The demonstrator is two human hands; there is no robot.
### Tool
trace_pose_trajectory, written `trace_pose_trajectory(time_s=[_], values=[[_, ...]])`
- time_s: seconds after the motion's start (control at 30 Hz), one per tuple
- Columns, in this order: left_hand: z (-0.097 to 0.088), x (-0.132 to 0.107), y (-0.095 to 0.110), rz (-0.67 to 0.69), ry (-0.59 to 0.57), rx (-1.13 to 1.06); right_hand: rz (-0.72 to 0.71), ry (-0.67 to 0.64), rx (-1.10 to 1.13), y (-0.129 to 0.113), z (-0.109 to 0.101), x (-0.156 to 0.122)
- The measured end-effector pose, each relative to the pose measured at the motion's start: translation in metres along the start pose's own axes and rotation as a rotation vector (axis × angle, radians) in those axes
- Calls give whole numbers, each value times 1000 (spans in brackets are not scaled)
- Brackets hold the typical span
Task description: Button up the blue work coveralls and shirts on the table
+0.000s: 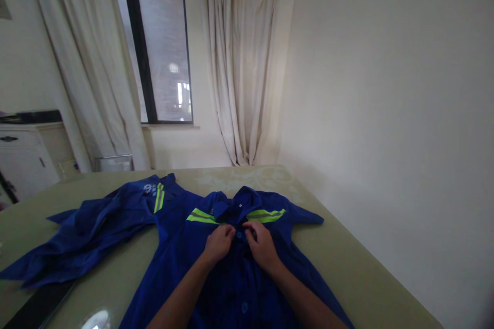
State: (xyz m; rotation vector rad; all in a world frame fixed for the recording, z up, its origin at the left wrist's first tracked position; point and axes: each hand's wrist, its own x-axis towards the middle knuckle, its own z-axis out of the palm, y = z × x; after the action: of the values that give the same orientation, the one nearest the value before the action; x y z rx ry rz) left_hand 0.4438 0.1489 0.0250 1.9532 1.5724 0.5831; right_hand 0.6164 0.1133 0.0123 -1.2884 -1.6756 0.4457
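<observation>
A dark blue work jacket [231, 277] with yellow-green reflective stripes lies front up on the table, its collar [247, 198] at the far end. My left hand [219, 241] is closed with its fingertips pinching the front opening just below the collar. Across from it, my right hand [262, 247] pinches the other side of the same opening. Between the two hands shows a blue button [239, 235]; a lower button [244, 308] sits nearer me. The cloth between my fingertips is mostly hidden.
More blue cloth [104, 226] with a stripe and white logo stretches left; whether it is a separate garment I cannot tell. A black flat object [42, 304] lies on the greenish table [332, 262] at lower left. A wall [386, 139] borders the right side.
</observation>
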Motion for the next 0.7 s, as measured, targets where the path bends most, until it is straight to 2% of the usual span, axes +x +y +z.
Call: trace_pose_trajectory(time_s=[0.1,0.2,0.27,0.3,0.37,0.47,0.57,0.7], values=[[-15,5,-7,65,47,-66,-55,146,27,0,-10,8],[-37,15,-15,205,277,-48,-50,221,-128,2,-29,45],[-49,24,-17,277,414,77,67,185,-332,5,-39,81],[-54,28,-16,276,422,171,110,156,-383,7,-41,99],[-61,37,-11,222,331,353,159,74,-439,12,-39,127],[-68,49,1,166,215,474,201,-77,-467,22,-26,150],[-78,62,13,120,266,468,266,-179,-481,28,-18,161],[-97,83,25,18,308,417,323,-162,-432,29,-32,183]])
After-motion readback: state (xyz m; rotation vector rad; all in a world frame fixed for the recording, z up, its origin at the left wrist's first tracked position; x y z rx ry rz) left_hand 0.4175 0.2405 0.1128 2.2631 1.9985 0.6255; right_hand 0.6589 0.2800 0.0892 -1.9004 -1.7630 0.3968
